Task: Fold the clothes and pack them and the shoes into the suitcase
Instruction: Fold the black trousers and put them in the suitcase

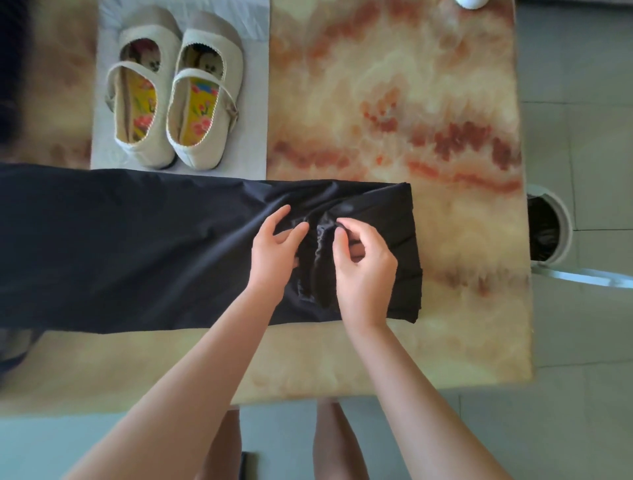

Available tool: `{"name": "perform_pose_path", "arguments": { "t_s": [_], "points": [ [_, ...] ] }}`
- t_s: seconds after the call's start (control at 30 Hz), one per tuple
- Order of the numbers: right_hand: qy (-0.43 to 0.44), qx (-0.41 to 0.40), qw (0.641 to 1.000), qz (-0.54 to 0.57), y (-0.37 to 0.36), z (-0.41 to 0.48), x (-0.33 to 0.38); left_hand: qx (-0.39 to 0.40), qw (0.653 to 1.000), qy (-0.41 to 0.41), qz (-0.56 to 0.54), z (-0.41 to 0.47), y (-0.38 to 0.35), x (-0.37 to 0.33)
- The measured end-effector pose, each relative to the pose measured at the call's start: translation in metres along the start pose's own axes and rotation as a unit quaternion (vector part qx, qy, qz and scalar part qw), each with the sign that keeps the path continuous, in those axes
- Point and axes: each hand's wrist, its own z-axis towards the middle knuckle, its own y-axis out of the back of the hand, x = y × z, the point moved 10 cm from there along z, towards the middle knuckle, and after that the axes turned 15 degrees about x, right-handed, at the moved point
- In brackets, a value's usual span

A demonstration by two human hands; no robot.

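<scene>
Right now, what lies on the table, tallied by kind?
Shoes: 2
Black garment: 1
Pale sheet under the shoes: 1
White object at the far edge, cut off: 1
Total: 5

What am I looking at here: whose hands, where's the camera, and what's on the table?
No machine here: a person works with bare hands, and the one picture comes from a camera on their head, looking down. A long black garment lies across the marbled table. The left hand rests on it with fingers fairly straight; the right hand pinches a bunched fold. Beyond it, a pair of cream shoes stands on a white sheet.
</scene>
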Motion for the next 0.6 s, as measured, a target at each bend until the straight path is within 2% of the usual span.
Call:
{"name": "perform_pose_path", "arguments": {
  "t_s": [0.07,0.2,0.3,0.37,0.47,0.53,0.6],
  "points": [
    [0.018,0.029,0.999,-0.016,-0.012,-0.001,0.007,0.016,0.999,0.007,-0.031,0.000,0.000,0.001],
    [-0.082,0.138,0.987,-0.005,-0.056,0.007,-0.010,0.042,0.994,0.034,-0.098,-0.006,-0.005,0.011],
    [-0.110,0.163,0.977,0.086,-0.064,0.003,-0.012,0.052,0.998,0.018,-0.041,-0.007,-0.001,0.010],
    [-0.093,0.174,0.976,0.089,-0.059,-0.004,-0.010,0.053,0.998,0.015,-0.004,-0.005,0.000,0.010],
    [-0.036,0.190,0.981,0.035,-0.044,-0.017,-0.012,0.033,0.999,0.008,0.020,-0.003,0.002,0.008],
    [0.019,0.192,0.980,-0.041,-0.032,-0.023,-0.020,0.024,0.999,0.000,0.040,-0.002,0.003,0.004],
    [0.049,0.240,0.956,-0.159,-0.033,-0.030,-0.038,0.019,0.998,-0.007,0.061,-0.003,0.006,0.001]
  ]
}}
